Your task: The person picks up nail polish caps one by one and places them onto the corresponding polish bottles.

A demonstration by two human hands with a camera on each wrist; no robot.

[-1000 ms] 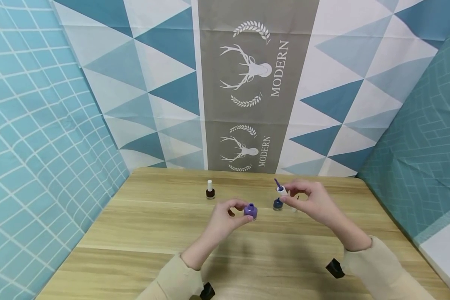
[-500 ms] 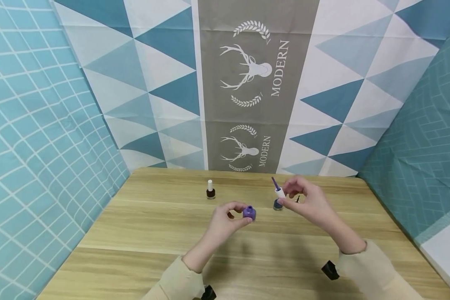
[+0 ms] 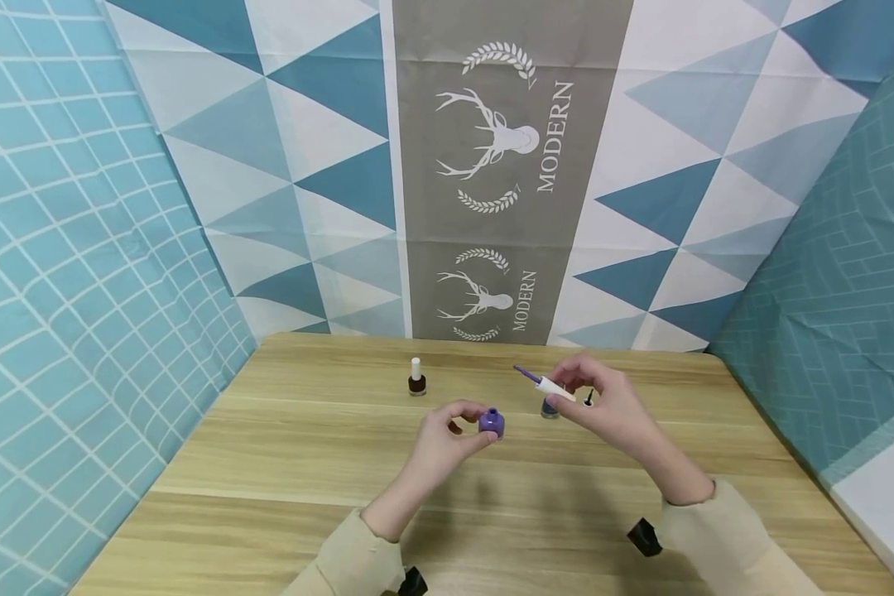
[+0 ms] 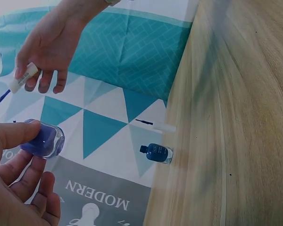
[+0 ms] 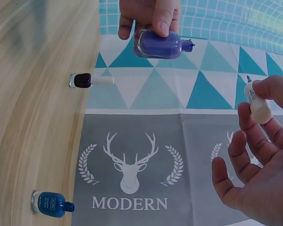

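My left hand (image 3: 447, 439) pinches a purple nail polish bottle (image 3: 492, 423) between thumb and fingers, its uncapped neck pointing up. To its right, my right hand (image 3: 599, 397) holds the white nail polish cap (image 3: 555, 388), whose purple-coated brush sticks out toward the left. Cap and bottle are apart. Behind the right fingers, an uncapped blue nail polish bottle (image 4: 156, 153) stands on the table. Close by it, a second white cap (image 4: 164, 126) stands with its dark brush up. Both show fully in the left wrist view.
A dark nail polish bottle (image 3: 416, 383) with its white cap on stands toward the back of the wooden table (image 3: 305, 447). Patterned cloth (image 3: 484, 165) hangs behind the table, with blue cloths (image 3: 67, 248) at the sides.
The right hand has shifted slightly left and tipped the cap, so its brush swings from upward to pointing left. The left hand, with the purple bottle, has drifted slightly left.
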